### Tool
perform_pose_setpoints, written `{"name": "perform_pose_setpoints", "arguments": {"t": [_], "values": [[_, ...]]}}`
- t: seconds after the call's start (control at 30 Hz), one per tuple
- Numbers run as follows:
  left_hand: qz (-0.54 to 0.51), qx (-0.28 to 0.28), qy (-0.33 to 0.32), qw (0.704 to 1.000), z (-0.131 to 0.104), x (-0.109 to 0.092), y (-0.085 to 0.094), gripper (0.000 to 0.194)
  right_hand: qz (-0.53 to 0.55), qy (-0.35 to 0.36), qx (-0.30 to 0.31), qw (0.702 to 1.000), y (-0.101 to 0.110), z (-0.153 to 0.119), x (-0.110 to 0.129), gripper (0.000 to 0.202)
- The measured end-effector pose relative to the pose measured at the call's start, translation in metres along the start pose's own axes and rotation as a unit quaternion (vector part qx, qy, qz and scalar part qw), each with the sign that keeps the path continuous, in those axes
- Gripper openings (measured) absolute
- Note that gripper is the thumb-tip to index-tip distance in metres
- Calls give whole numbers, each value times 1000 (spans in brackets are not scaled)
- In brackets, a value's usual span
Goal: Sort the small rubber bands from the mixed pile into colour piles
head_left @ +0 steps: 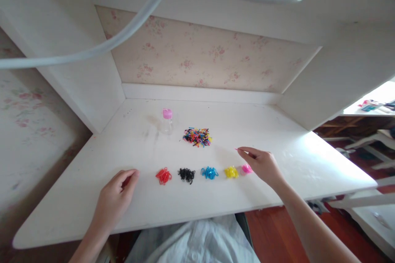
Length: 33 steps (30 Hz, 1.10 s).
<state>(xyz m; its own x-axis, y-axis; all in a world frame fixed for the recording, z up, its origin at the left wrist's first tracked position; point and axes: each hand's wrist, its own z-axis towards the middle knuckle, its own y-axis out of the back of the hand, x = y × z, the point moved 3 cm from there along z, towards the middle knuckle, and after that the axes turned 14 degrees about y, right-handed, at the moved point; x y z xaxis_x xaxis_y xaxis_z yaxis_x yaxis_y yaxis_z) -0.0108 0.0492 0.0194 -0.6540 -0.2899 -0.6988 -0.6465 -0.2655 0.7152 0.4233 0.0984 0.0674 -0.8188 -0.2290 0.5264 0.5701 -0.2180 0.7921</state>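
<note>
My right hand [259, 164] pinches a small pink band [236, 148] between thumb and fingertips, above and beside a pink pile [246, 169]. My left hand [119, 191] is at the left with its fingers pressed together; whether anything is between them is too small to tell. Between the hands lie a red pile [163, 176], a black pile [187, 175], a blue pile [210, 173] and a yellow pile [231, 172] of small bands. Farther back is a mixed multicoloured pile [198, 137]. A clear bottle [167, 125] with a pink cap stands left of it.
The white desk [138, 213] has side panels and a back board with floral paper. A pale curved bar [129, 28] crosses the upper view. Various items [375, 106] lie on a surface at the far right, above white furniture and a reddish floor.
</note>
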Motion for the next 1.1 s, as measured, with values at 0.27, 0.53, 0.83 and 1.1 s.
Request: {"name": "perform_pose_setpoints", "arguments": {"t": [0.27,0.53,0.83,1.1], "values": [[6,8,33,999,3,0,-3,35,-33,-61,-52,996,12,-59,-39,48],[50,9,31,998,1,0,-6,37,-58,-59,-99,992,7,-75,-48,49],[67,-6,22,998,2,-6,-5,36,-64,-15,-37,997,4,-77,-81,34],[66,45,-111,991,-9,-65,-21,30,-84,15,20,996,2,-77,-84,31]]}}
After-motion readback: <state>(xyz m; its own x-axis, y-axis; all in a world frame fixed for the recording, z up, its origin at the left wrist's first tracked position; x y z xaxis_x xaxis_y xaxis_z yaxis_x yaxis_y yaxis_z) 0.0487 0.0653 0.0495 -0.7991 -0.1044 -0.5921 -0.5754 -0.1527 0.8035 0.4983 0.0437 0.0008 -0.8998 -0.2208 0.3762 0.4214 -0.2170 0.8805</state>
